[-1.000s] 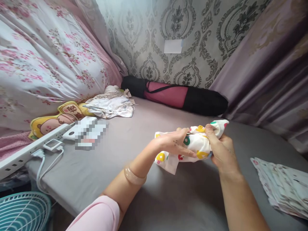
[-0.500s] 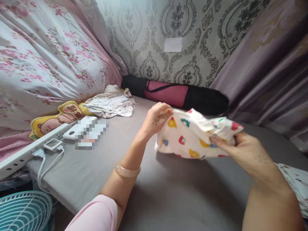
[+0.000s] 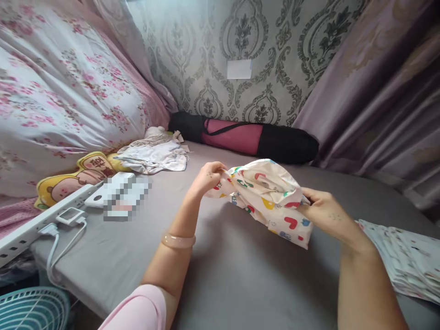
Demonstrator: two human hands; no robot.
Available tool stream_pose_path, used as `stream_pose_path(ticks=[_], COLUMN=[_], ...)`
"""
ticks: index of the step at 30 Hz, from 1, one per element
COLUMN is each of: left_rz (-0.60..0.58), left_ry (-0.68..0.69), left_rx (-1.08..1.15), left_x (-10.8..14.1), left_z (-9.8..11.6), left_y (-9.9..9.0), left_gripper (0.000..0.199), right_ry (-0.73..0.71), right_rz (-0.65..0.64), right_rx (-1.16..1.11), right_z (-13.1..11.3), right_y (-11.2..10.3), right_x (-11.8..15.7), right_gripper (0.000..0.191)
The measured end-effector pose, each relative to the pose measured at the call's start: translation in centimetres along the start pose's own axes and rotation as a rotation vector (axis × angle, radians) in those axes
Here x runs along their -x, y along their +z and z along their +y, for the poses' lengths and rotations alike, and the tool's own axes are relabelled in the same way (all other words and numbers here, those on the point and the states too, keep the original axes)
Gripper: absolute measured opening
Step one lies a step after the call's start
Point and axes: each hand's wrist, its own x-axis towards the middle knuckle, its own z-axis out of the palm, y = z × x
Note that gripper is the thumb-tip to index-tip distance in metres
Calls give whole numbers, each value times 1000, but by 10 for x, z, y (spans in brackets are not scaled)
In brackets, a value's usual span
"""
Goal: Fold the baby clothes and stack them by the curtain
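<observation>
Big gray leafy shapes cover the wall (image 3: pixel 192 59) behind a wide gray bed (image 3: pixel 240 284). Over the middle of the bed, a white printed cloth (image 3: pixel 268 201) is held up between two hands, with red, yellow, green and blue shapes on it. Its top edge curves up like a little hill, and one corner hangs down on the right. I can't tell if its bottom touches the bed. The left hand (image 3: pixel 209 176) pinches the left end between thumb and fingers. The right hand (image 3: pixel 323 213) grips the right side, but some fingers are hidden. Lots of flat gray bed lies in front of the cloth, and more lies between the left arm and the long white bar (image 3: pixel 24 240) by the bed's left edge. A blue fan (image 3: pixel 30 307) sits just past that edge, lower down. On the right there is less room: a stack of folded cloths (image 3: pixel 402 261) is just beside the right arm. At the back, a long black and pink bag (image 3: pixel 230 135) lies along the wall, well apart from the left hand.
</observation>
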Motion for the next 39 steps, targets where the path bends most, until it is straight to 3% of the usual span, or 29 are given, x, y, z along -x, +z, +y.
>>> stream_pose_path(ticks=[5, 9, 14, 20, 22, 27, 31, 34, 37, 39], left_rz=[-320, -454, -564, -520, -513, -463, -445, -417, -380, -366], left_ry=[-158, -201, -246, -145, -118, -120, -221, -283, -290, -277], left_rx=[-130, -338, -385, -190, -127, -5, 88, 131, 158, 183], left_x=[0, -4, -2, 8, 8, 4, 6, 7, 7, 7], left_z=[-21, -34, -24, 1, 4, -4, -5, -4, -6, -7], left_y=[-14, -12, -13, -12, -2, 25, 25, 17, 11, 9], left_gripper=[29, 24, 21, 40, 49, 59, 58, 58, 60, 60], right_ry=[192, 131, 63, -63, -103, -126, -221, -172, -89, -69], right_rz=[-263, -300, -287, -257, -355, -778, -862, -778, -361, -124], right_rx=[24, 122, 131, 144, 157, 233, 259, 185, 85, 131], right_z=[23, 32, 24, 3, -8, -25, -31, -36, -30, -16], right_y=[7, 4, -6, -3, 5, 29, 35, 20, -1, -10], right_x=[-9, -11, -4, 5, 10, 19, 21, 23, 22, 17], right_gripper=[42, 45, 39, 42, 41, 41, 30, 21, 28, 33])
